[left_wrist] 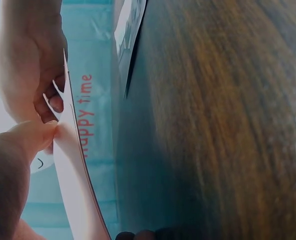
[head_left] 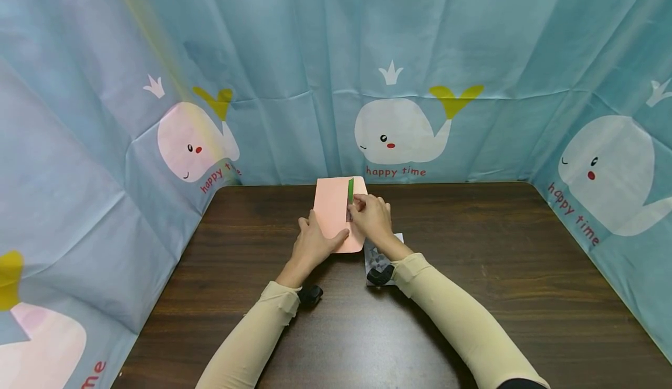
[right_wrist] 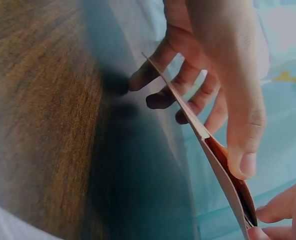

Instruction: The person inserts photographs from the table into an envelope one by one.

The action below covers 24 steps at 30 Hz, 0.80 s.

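A pink booklet (head_left: 329,199) with rounded right corners is held up off the far part of the table. My left hand (head_left: 313,242) grips its lower left, thumb across the front and fingers behind, as the right wrist view shows. My right hand (head_left: 374,217) pinches at its right side, beside a narrow green strip (head_left: 350,191) with a dark patch below it. Seen edge-on in the right wrist view, the pink booklet (right_wrist: 219,167) has layers standing slightly apart, with orange between them. Exactly which layer the right fingertips (right_wrist: 273,212) hold is hard to tell.
Beneath my right wrist a grey-and-white patterned flat item (head_left: 377,258) lies on the dark wooden table (head_left: 488,249). Black wrist devices (head_left: 310,295) sit under both wrists. A blue whale-print curtain (head_left: 294,86) hangs behind the table and along its sides.
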Motion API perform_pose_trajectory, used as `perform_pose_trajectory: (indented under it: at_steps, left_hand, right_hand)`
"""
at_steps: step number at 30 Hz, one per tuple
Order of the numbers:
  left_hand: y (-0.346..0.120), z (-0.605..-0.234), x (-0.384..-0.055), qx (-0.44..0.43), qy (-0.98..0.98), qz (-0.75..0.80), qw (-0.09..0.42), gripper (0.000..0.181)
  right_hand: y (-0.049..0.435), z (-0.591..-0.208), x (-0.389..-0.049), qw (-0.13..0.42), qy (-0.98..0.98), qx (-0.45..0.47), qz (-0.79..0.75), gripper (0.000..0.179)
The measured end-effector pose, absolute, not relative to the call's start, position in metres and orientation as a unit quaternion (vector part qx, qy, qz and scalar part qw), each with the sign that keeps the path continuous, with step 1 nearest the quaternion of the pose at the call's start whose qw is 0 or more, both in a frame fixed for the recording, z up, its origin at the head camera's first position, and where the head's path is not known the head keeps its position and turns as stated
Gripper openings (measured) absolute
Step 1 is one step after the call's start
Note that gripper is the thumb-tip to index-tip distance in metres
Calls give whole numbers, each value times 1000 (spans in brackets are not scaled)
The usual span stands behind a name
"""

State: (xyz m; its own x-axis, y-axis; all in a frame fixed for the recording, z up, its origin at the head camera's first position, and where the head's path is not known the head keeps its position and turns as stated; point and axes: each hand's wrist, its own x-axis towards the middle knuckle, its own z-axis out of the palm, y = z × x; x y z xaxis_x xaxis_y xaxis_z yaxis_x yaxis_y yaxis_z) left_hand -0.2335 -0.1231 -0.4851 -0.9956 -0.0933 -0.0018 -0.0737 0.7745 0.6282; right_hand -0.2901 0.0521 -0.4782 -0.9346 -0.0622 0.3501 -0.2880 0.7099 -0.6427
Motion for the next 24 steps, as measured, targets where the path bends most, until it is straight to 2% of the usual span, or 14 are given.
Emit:
perform_pose_trajectory:
  at_steps: [11, 24]
  left_hand:
    - [-126, -485, -236, 46, -940, -339, 16, 125]
    - [-127, -485, -235, 47, -937, -346, 7, 126]
  right_hand:
    - [80, -472, -275, 146, -890, 109, 417, 25]
    - [119, -469, -252, 88, -910, 115, 388, 29]
